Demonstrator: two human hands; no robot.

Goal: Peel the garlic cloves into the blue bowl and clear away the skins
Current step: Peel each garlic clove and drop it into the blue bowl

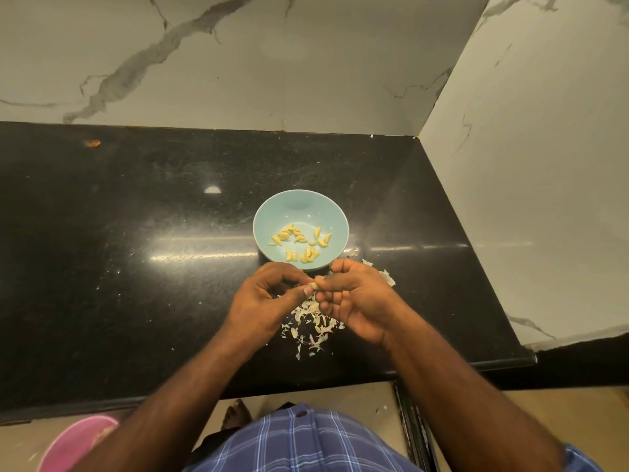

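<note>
Two hands, left hand [262, 301] and right hand [354, 298], pinch one garlic clove [313, 286], its long axis unclear.

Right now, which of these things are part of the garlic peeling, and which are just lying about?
In use: clove pinched by left hand and right hand; blue bowl with peeled cloves; skins on the counter.

Lying about: pink tub on the floor; orange scrap.
</note>
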